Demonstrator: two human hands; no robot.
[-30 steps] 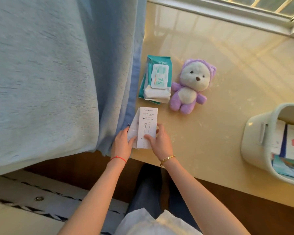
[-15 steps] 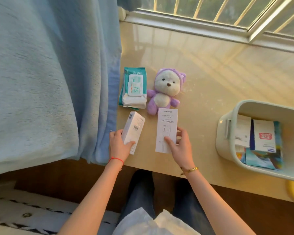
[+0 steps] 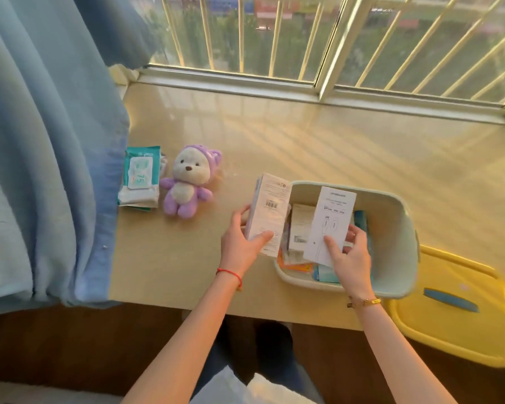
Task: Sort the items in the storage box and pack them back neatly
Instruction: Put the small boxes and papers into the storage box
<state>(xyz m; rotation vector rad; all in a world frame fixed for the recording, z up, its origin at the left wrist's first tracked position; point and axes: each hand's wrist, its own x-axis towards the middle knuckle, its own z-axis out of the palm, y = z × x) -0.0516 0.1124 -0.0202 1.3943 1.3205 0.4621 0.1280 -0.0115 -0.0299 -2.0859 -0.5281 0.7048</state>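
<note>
— What changed? 
— Both hands have swung right from beside the wipes pack (image 3: pixel 139 178) and plush bear (image 3: pixel 187 183). The left hand (image 3: pixel 241 246), grip clamped on a barcoded box (image 3: pixel 270 212), is at the storage box (image 3: pixel 391 228) rim.
— And inside? 
— The right hand (image 3: pixel 349 258) grips a white cable box (image 3: pixel 331 225) above papers and packets.

Left hand (image 3: pixel 241 246) grips a barcoded box (image 3: pixel 270 217) beside the bin (image 3: pixel 397 228); right hand (image 3: pixel 349 258) holds a cable box (image 3: pixel 330 225) over it.
</note>
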